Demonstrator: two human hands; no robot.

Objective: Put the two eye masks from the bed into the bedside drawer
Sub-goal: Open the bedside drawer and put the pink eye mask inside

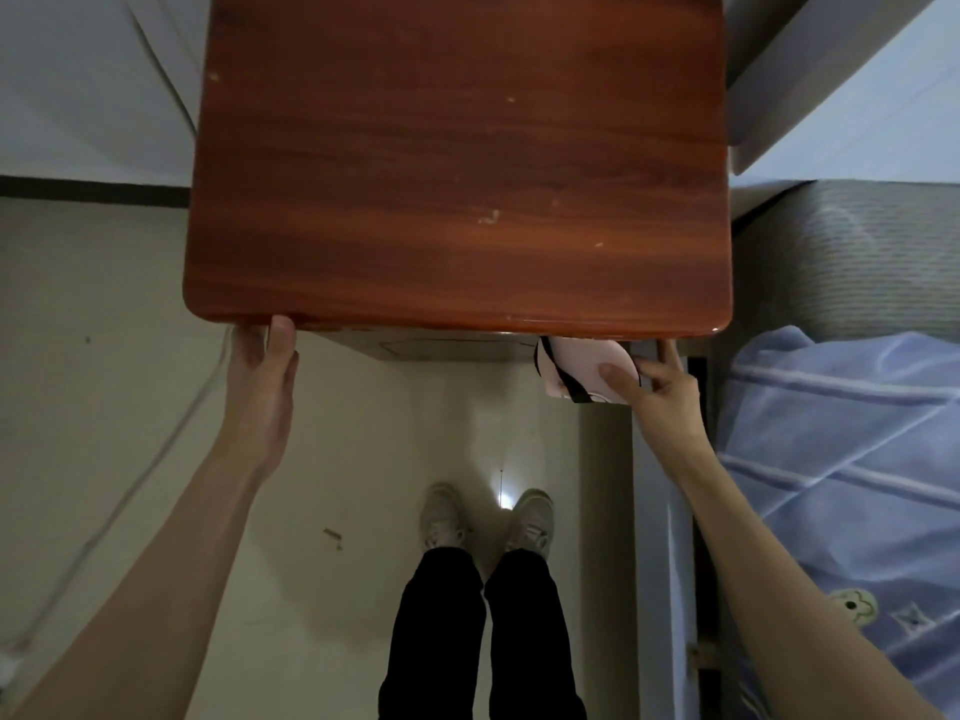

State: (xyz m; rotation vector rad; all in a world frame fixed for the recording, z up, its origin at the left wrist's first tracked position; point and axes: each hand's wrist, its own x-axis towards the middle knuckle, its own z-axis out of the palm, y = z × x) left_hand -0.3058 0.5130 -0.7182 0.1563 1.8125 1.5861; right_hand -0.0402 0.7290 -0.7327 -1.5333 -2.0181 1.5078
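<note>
I look straight down on the red-brown wooden top of the bedside table (pixel 457 163). Below its front edge a strip of the drawer front (pixel 441 348) shows; whether it stands open I cannot tell. My right hand (pixel 657 392) pinches a pink eye mask (pixel 576 366) with a black strap, held right under the table's front right corner. Part of the mask is tucked beneath the tabletop edge. My left hand (pixel 262 371) rests against the front left corner of the table, thumb on the edge. A second eye mask is not in sight.
The bed with a light blue striped blanket (pixel 841 459) runs along the right, its grey mattress side (pixel 841 257) beside the table. My legs and pale shoes (pixel 488 522) stand on the beige floor (pixel 104 356). A white wall lies at the top left.
</note>
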